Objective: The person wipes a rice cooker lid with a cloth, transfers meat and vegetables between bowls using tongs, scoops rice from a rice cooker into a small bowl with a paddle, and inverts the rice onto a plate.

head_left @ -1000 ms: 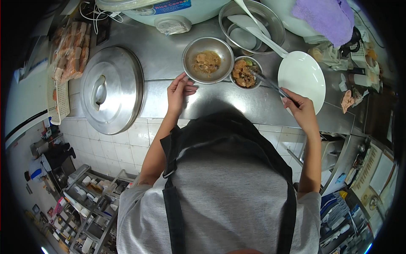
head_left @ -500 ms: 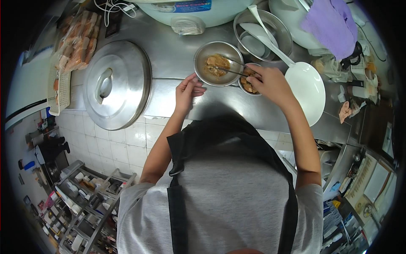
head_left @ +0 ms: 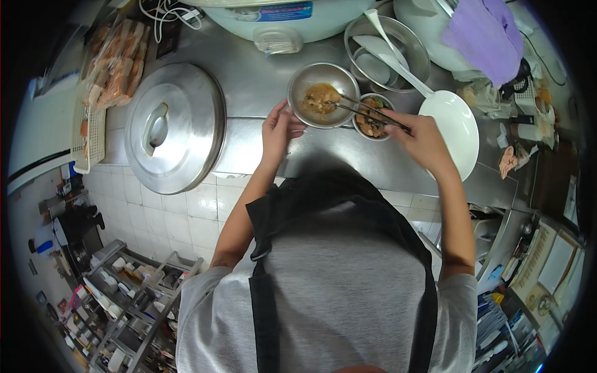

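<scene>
Tongs (head_left: 380, 117), dark: pinched between thumb and fingers of the right hand (head_left: 423, 135); tips down in the food (head_left: 318, 99) in the larger steel bowl (head_left: 313, 76). Whether they grip a piece, cannot tell.

Left hand (head_left: 278, 132) loosely curled at that bowl's left rim; one fingertip appears to touch. Any pinch on the rim, cannot tell.

Smaller bowl (head_left: 374, 138) just beside it, food inside, tongs crossing above.

White plate (head_left: 454, 133) next, near the counter's (head_left: 249, 144) front edge, partly behind the right hand. Steel pot (head_left: 418, 57) farther back, two white handles leaning in it. Large round lid (head_left: 186, 133) near the left end, reaching the front edge. Rice cooker (head_left: 311, 30) toward the back edge; purple cloth (head_left: 488, 40) toward the back right corner.
</scene>
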`<state>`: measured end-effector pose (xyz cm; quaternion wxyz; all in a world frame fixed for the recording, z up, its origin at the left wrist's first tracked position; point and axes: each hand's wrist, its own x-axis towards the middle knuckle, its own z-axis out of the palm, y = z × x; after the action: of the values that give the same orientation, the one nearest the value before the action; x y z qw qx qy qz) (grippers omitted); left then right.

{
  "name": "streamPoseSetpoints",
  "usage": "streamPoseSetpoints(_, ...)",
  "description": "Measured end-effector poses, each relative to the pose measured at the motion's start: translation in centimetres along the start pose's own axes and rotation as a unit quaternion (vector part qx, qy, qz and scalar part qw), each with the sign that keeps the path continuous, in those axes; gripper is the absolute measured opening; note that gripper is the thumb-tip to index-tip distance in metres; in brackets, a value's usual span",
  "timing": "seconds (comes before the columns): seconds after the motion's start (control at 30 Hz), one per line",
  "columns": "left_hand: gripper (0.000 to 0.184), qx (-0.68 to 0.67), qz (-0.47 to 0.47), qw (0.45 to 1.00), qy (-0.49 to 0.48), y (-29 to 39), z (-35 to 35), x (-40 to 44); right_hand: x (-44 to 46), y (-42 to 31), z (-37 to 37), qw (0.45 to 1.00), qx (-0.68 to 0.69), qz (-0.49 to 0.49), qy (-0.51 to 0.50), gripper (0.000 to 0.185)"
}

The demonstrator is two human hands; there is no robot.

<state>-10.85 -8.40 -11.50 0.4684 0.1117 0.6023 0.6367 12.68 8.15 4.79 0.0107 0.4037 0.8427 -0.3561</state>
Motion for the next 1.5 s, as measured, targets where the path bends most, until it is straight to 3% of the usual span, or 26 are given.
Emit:
streamPoseSetpoints(0.13,0.045,0.028,0.033,0.999,-0.002,0.7,-0.2,1.1,-3.7,0.6,-4.0,0.996,-0.05,0.075,-0.023,0.034)
streamPoseSetpoints(0.33,0.043,0.104,0.019,0.994,0.011,2.2,0.1,2.6,-5.2,4.3,-1.6,0.994,-0.109,0.007,0.03,0.033)
streamPoseSetpoints(0.53,0.034,0.135,-0.012,0.99,-0.027,2.7,-0.2,4.6,-6.2,2.5,-2.2,0.983,-0.178,0.021,0.029,0.035)
streamPoseSetpoints(0.73,0.029,0.156,0.02,0.987,-0.02,3.6,-0.1,3.7,-6.8,2.9,-2.7,0.988,-0.147,0.012,0.051,0.032)
streamPoseSetpoints(0.83,0.029,0.18,0.044,0.982,-0.028,5.3,0.4,2.5,-8.0,0.1,-5.8,0.996,-0.026,0.052,0.065,0.031)
streamPoseSetpoints(0.97,0.028,0.225,0.074,0.97,-0.05,7.6,2.4,1.7,-5.3,0.5,-4.4,0.992,-0.061,-0.077,0.082,0.029)
streamPoseSetpoints(1.27,0.03,0.2,0.101,0.972,-0.068,6.7,3.9,-0.5,0.3,1.8,-0.3,0.967,-0.091,-0.215,0.103,0.029)
streamPoseSetpoints(1.37,0.03,0.177,0.102,0.978,-0.046,5.6,3.8,-1.1,-0.3,2.4,-1.1,0.98,-0.133,-0.15,0.021,0.032)
streamPoseSetpoints(1.5,0.028,0.142,0.106,0.984,0.025,4.3,2.3,-2.1,-4.0,3.0,-4.1,0.994,-0.055,-0.081,0.05,0.03)
